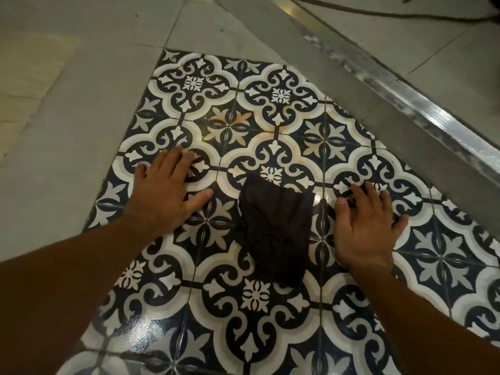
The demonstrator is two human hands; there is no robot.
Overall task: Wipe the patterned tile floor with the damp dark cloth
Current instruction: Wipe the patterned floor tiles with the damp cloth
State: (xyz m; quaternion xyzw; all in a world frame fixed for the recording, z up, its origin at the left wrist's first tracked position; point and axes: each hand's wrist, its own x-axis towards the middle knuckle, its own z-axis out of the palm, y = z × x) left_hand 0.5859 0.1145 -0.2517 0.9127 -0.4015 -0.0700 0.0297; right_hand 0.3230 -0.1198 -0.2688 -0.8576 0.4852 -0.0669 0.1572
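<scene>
The dark cloth (pixel 273 228) lies folded on the navy-and-white patterned tile floor (pixel 243 109), between my two hands and touched by neither. My left hand (pixel 165 190) rests flat on the tiles to the cloth's left, fingers spread and straight. On the cloth's right, my right hand (pixel 364 226) presses flat on the tiles, fingers spread too. Orange-brown stains (pixel 230 120) mark the tiles just beyond the cloth. The tiles near me shine wet.
Plain grey tiles (pixel 67 131) border the patterned patch on the left and far side. A metal threshold strip (pixel 400 98) runs diagonally along the right. A dark cable (pixel 378 13) lies beyond it at the top right.
</scene>
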